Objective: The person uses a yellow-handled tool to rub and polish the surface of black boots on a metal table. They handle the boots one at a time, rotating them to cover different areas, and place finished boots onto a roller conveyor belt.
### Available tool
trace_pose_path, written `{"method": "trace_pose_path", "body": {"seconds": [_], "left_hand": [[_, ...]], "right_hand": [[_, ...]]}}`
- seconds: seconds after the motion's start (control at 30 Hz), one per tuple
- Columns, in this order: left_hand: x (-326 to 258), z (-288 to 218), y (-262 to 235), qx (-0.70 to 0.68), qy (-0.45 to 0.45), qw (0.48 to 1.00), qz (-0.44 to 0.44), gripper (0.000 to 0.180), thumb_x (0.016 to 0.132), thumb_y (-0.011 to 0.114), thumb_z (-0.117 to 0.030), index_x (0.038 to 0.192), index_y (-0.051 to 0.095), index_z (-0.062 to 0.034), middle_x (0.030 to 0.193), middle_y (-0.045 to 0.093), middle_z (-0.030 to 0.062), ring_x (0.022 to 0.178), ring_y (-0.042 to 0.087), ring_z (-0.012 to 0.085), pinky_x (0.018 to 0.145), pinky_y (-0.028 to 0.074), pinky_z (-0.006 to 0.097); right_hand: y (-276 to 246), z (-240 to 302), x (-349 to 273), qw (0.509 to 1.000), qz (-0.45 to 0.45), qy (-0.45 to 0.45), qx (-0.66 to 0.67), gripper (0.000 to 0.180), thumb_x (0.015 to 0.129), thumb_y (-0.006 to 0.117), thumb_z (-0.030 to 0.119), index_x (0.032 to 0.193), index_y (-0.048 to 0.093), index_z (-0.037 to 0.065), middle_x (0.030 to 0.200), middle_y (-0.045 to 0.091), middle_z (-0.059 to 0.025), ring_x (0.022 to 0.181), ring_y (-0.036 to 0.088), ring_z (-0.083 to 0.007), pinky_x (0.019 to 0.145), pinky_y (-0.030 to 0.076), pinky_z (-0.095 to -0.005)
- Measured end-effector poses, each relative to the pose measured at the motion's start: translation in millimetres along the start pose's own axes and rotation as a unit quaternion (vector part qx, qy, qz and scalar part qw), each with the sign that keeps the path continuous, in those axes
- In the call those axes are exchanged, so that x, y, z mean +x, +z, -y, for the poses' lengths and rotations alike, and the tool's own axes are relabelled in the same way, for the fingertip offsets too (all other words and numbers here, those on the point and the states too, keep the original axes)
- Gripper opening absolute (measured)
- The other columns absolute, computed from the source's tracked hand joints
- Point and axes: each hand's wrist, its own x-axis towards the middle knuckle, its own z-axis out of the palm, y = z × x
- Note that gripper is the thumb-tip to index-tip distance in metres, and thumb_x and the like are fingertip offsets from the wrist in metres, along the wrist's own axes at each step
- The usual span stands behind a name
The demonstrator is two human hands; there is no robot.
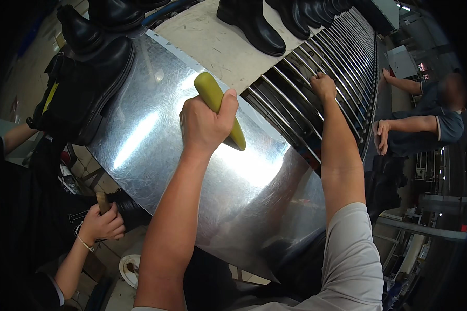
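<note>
My left hand [205, 124] is closed round a smooth olive-green tapered tool [208, 89], thick and rounded at its upper end and narrowing to a point below my fist. The tool is above the shiny sheet-metal tabletop [184, 171]. My right hand [324, 86] reaches forward over the metal rollers [306, 67] of a conveyor. Its fingers are curled at a roller, and whether they grip that or something small is hidden. Beyond my hands, a black ankle boot [254, 28] stands on a pale board [213, 46] beside the rollers.
More black boots [296, 20] line up along the conveyor, and a large black boot [88, 83] is at the left edge. At lower left a co-worker's hand [104, 224] grips a wooden handle [102, 201]. Another person [425, 119] stands across the conveyor at right.
</note>
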Motion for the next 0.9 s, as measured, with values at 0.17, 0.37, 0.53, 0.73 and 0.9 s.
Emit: {"method": "trace_pose_path", "body": {"seconds": [0.17, 0.37, 0.53, 0.73, 0.9], "left_hand": [[-0.5, -1.7, 2.0, -0.025, 0.009, 1.0, -0.005, 0.039, 0.094, 0.064, -0.021, 0.063, 0.052, -0.0012, 0.057, 0.05, 0.004, 0.057, 0.048, 0.0132, 0.055, 0.039, 0.034], [-1.0, -6.5, 4.6, -0.047, -0.015, 0.999, -0.014, 0.038, 0.095, 0.065, -0.021, 0.066, 0.054, 0.0002, 0.061, 0.052, 0.0022, 0.06, 0.048, 0.0123, 0.057, 0.038, 0.033], [2.2, -5.7, 7.0, -0.041, 0.018, 0.999, 0.007, 0.037, 0.097, 0.062, -0.02, 0.067, 0.053, -0.0003, 0.062, 0.05, 0.0023, 0.061, 0.047, 0.0124, 0.058, 0.038, 0.033], [2.0, -5.3, 4.3, -0.033, 0.017, 0.999, 0.006, 0.037, 0.097, 0.062, -0.02, 0.067, 0.052, 0.0, 0.061, 0.049, 0.003, 0.061, 0.046, 0.0128, 0.058, 0.038, 0.034], [1.6, -3.9, 7.0, -0.037, 0.02, 0.999, 0.006, 0.037, 0.096, 0.062, -0.02, 0.067, 0.052, 0.0012, 0.061, 0.05, 0.0038, 0.061, 0.046, 0.0132, 0.058, 0.038, 0.034]], "right_hand": [[-3.5, 5.0, -2.6, 1.0, 0.012, 0.003, -0.002, 0.038, 0.087, 0.056, 0.036, 0.114, 0.074, 0.016, 0.12, 0.073, -0.017, 0.114, 0.067, -0.0384, 0.098, 0.054, -0.0488], [0.0, 3.3, -0.3, 0.999, 0.018, 0.027, -0.005, 0.041, 0.089, 0.058, 0.04, 0.119, 0.074, 0.018, 0.121, 0.073, -0.0153, 0.116, 0.068, -0.0352, 0.1, 0.054, -0.0463], [1.6, -4.2, -2.7, 0.999, -0.019, -0.006, 0.025, 0.033, 0.087, 0.057, 0.038, 0.103, 0.075, 0.016, 0.111, 0.074, -0.019, 0.107, 0.07, -0.0391, 0.093, 0.055, -0.0493], [-3.1, 4.8, -13.3, 0.999, -0.01, 0.013, 0.037, 0.034, 0.087, 0.06, 0.036, 0.109, 0.076, 0.015, 0.116, 0.074, -0.0178, 0.112, 0.068, -0.0367, 0.098, 0.053, -0.0471], [-3.3, 0.9, -13.5, 0.999, -0.009, 0.014, 0.032, 0.032, 0.086, 0.059, 0.036, 0.104, 0.075, 0.015, 0.114, 0.074, -0.0181, 0.11, 0.069, -0.0377, 0.095, 0.054, -0.048]]}}
